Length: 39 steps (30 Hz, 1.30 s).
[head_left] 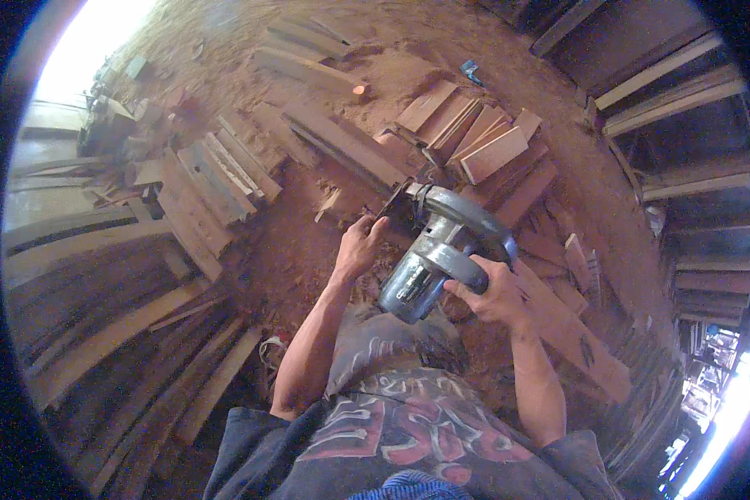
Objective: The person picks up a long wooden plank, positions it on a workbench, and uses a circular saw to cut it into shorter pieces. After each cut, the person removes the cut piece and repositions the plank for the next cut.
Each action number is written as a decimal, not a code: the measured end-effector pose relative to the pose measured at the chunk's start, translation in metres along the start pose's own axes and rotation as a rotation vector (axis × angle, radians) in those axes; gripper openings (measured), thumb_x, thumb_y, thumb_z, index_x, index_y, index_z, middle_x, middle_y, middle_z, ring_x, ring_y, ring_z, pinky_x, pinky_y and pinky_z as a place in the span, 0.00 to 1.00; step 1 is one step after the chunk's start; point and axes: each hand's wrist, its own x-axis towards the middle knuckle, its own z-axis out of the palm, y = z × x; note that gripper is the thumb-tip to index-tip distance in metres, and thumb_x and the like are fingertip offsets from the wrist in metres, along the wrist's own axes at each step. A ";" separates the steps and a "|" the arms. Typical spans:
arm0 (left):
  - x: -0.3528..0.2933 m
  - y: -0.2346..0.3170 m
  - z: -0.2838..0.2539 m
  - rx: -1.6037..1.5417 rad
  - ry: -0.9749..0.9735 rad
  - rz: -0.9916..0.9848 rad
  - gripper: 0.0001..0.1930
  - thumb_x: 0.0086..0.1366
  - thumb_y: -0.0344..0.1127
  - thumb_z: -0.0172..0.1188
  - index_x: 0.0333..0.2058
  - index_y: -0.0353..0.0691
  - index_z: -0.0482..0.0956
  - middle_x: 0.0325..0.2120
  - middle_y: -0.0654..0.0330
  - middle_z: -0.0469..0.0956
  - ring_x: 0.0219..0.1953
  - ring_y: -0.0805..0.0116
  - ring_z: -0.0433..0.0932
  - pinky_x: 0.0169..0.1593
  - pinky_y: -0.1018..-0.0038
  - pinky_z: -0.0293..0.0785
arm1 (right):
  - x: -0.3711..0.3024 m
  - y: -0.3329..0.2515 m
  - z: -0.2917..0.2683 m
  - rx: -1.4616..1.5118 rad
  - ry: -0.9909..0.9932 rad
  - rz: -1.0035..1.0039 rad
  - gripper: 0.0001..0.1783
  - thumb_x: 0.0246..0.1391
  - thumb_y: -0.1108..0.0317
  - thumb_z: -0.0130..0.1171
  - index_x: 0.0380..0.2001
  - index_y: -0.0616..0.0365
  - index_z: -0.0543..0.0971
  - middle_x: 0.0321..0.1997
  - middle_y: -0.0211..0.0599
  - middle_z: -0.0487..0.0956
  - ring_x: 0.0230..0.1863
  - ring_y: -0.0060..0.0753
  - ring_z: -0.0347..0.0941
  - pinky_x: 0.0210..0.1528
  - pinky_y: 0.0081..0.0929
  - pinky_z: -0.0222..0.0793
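Note:
In front of my body a grey-black circular saw (417, 271) is tilted, its motor housing toward me. My right hand (493, 293) is wrapped round its rear handle. My left hand (361, 247) is closed at the thin dark base plate (396, 202) on the saw's front left side; the exact fingertip contact is partly hidden. Beyond the saw, a long reddish wooden plank (346, 146) runs away to the upper left, its near end close to the base plate. The blade is not clearly visible.
Stacked short boards (467, 129) lie beyond the saw to the right, and another board pile (204, 183) lies left. A long board (575, 333) stretches along the lower right. Long curved-looking timbers (117, 333) fill the left side. Sawdust (408, 50) covers the ground.

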 end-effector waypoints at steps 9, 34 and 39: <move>-0.006 0.008 -0.004 -0.076 -0.017 -0.039 0.28 0.72 0.56 0.57 0.52 0.33 0.81 0.47 0.42 0.83 0.51 0.48 0.82 0.55 0.61 0.75 | 0.001 -0.003 -0.002 -0.051 0.006 -0.003 0.20 0.50 0.55 0.75 0.37 0.59 0.83 0.32 0.50 0.85 0.36 0.54 0.85 0.40 0.42 0.78; -0.006 0.010 -0.003 -0.093 -0.036 -0.119 0.28 0.72 0.56 0.57 0.52 0.34 0.81 0.46 0.44 0.84 0.51 0.49 0.82 0.55 0.61 0.74 | 0.004 0.002 0.000 0.003 0.030 -0.079 0.17 0.48 0.60 0.75 0.32 0.61 0.82 0.30 0.53 0.84 0.33 0.55 0.84 0.36 0.41 0.78; -0.010 0.017 -0.005 -0.008 0.004 -0.125 0.29 0.71 0.57 0.57 0.52 0.33 0.80 0.46 0.43 0.83 0.52 0.48 0.81 0.56 0.60 0.74 | 0.005 -0.001 -0.001 -0.009 0.039 -0.111 0.17 0.48 0.60 0.75 0.33 0.61 0.82 0.30 0.52 0.84 0.33 0.53 0.84 0.36 0.40 0.78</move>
